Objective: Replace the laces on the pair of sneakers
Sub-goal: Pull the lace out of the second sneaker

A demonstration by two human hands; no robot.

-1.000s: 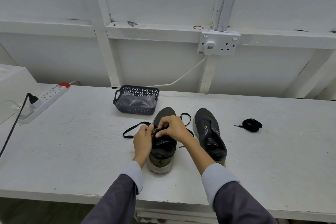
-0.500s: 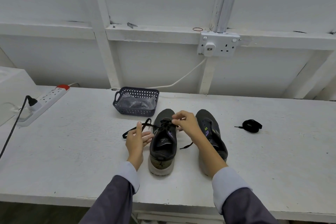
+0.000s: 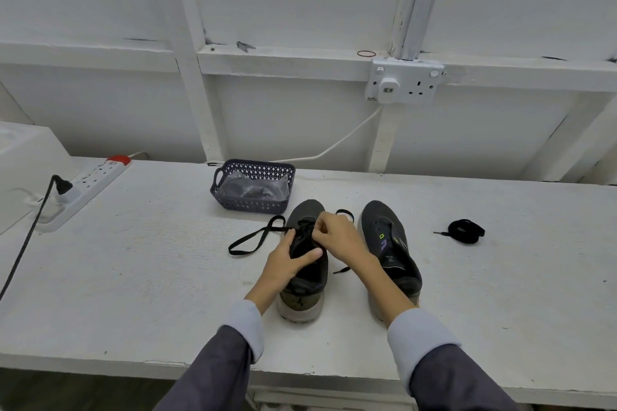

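Two dark grey sneakers stand side by side on the white table [image 3: 133,277], toes pointing away from me. The left sneaker [image 3: 305,280] carries a black lace [image 3: 257,238] whose loose loop trails off to its left. My left hand [image 3: 288,260] grips this sneaker across its tongue, thumb on top. My right hand [image 3: 337,235] pinches the lace near the front eyelets. The right sneaker [image 3: 389,250] has no lace in it. A coiled black lace [image 3: 465,232] lies on the table to its right.
A dark blue plastic basket [image 3: 253,188] with a clear bag inside stands just behind the sneakers. A white power strip [image 3: 88,187] with a black plug and cable lies at the far left. A wall socket [image 3: 404,85] sits above the table.
My left hand has moved from beside the sneaker onto its tongue and now grips it. My right hand has come back left onto the laces near the front eyelets.
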